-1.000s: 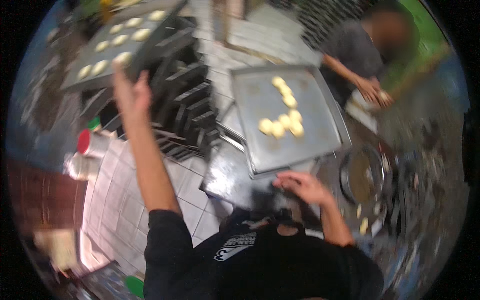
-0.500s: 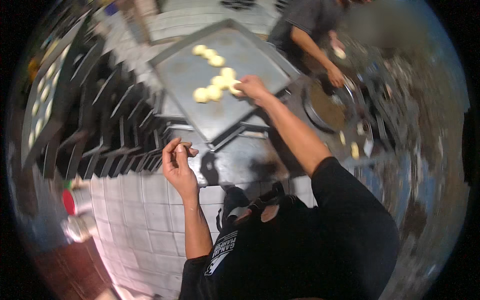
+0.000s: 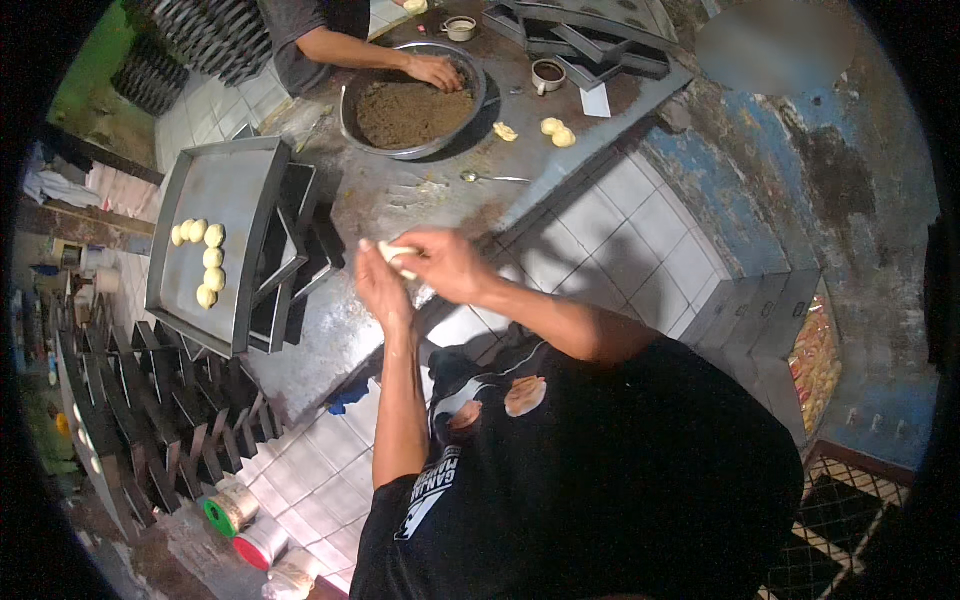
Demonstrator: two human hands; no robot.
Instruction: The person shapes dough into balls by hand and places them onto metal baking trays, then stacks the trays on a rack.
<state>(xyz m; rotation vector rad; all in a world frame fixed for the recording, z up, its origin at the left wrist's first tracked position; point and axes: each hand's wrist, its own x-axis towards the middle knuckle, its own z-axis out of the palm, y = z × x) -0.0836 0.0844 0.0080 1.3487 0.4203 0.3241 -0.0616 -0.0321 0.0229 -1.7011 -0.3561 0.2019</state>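
In front of my body both hands meet over a small piece of pale dough [image 3: 399, 257]. My right hand [image 3: 446, 264] pinches it from above, and my left hand [image 3: 381, 285] supports it from the left with closed fingers. Part of the dough is hidden by the fingers. To the left, a metal baking tray [image 3: 228, 180] rests on other stacked trays, holding several round dough balls [image 3: 213, 257] in a bent row. Beyond my hands stands a wide metal bowl [image 3: 478, 100] of brown crumbly filling [image 3: 410, 115].
A co-worker's hand [image 3: 433, 72] reaches into the bowl. On the table [image 3: 370, 200] lie a spoon [image 3: 490, 178], a dough scrap [image 3: 505, 131], two dough balls [image 3: 558, 132] and a cup [image 3: 548, 75]. Stacked dark trays [image 3: 170, 390] stand at left; lidded buckets [image 3: 232, 508] are on the floor.
My right hand has left the tray and come to my left hand, with dough now between them. The view has turned right, so the tray appears farther left.
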